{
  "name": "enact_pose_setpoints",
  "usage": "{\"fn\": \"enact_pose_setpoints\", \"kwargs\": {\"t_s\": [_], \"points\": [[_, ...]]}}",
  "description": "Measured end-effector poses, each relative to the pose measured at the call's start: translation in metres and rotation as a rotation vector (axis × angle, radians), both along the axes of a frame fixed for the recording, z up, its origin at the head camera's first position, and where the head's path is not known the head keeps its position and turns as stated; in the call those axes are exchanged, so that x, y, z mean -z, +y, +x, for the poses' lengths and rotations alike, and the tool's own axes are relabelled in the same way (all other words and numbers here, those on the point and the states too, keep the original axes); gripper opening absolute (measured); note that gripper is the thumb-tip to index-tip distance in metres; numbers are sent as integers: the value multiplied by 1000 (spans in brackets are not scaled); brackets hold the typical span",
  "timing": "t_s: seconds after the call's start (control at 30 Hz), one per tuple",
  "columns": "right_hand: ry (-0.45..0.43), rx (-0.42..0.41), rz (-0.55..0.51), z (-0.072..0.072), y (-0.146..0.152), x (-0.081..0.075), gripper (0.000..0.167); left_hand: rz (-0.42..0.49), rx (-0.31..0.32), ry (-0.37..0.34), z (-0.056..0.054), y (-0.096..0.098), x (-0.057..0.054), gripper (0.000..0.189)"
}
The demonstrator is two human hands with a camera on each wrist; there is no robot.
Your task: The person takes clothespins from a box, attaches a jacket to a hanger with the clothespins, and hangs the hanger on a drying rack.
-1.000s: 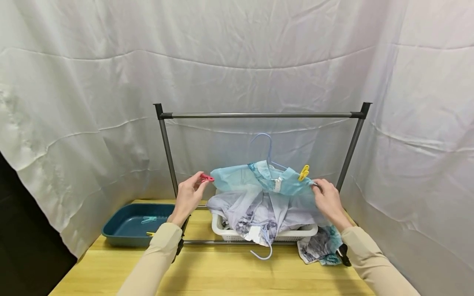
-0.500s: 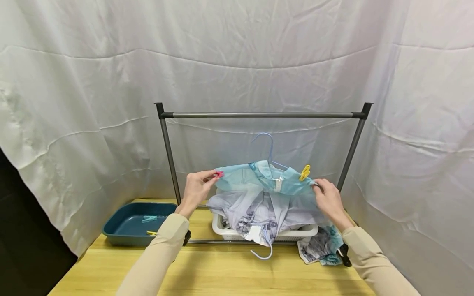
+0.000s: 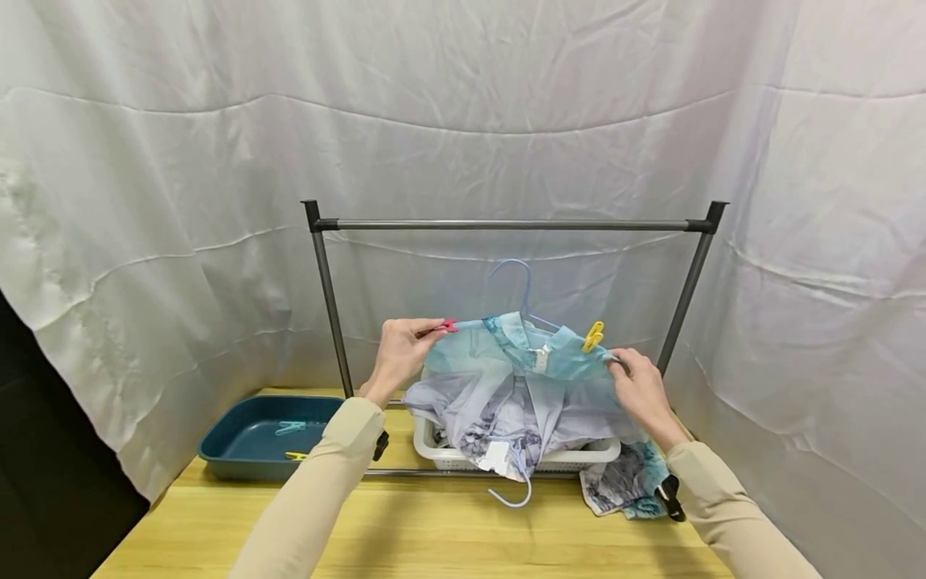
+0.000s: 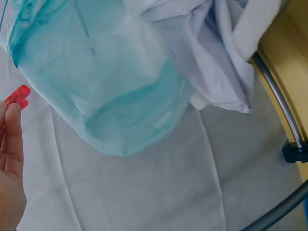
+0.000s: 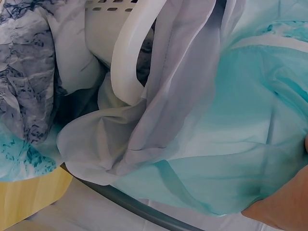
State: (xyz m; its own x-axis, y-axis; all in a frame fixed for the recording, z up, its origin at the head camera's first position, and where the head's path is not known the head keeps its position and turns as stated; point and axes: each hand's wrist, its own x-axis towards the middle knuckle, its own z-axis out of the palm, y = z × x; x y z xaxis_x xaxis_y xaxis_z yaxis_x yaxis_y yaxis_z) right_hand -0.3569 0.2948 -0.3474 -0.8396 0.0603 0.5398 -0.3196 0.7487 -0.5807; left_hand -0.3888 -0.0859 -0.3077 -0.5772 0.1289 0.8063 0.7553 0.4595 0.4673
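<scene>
A sheer light-blue shirt (image 3: 463,352) hangs on a pale blue hanger (image 3: 526,283) in front of the rack. My left hand (image 3: 400,354) pinches a red clothespin (image 3: 448,326) between thumb and fingers, at the shirt's left shoulder in the head view. The left wrist view has the red clothespin (image 4: 18,97) right by the shirt's edge. At the other shoulder, my right hand (image 3: 641,390) pinches the shirt's end, its fingertips partly hidden by the fabric. A yellow clothespin (image 3: 594,336) is clipped on the shirt between the collar and that hand.
A lavender garment (image 3: 463,402) with its own hanger drapes over a white basket (image 3: 586,457). Behind stands a metal rack (image 3: 506,225). At left, a dark teal tub (image 3: 239,470) contains a light-blue clothespin (image 3: 290,428) and a yellow one. Patterned cloth (image 3: 622,482) lies at right.
My left hand has moved right and up with the red clothespin, from beside the shirt's left end to along its shoulder. The right hand stays in place.
</scene>
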Motion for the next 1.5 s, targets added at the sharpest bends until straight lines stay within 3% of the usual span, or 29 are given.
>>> {"fn": "enact_pose_setpoints", "kwargs": {"t_s": [0.23,0.53,0.9,1.3,1.5], "points": [[-42,-22,1,4,1,-1,34,-60,9,-92,-2,12,-7,19],[-28,-38,3,4,1,-1,33,-85,-6,-121,-7,23,-10,18],[31,-27,25,0,1,1,31,-122,-30,-123,-7,27,-12,19],[15,-19,16,1,2,1,31,-221,-53,-148,-8,28,-13,18],[24,-26,22,1,0,1,30,-284,-41,-95,-10,26,-11,14]]}}
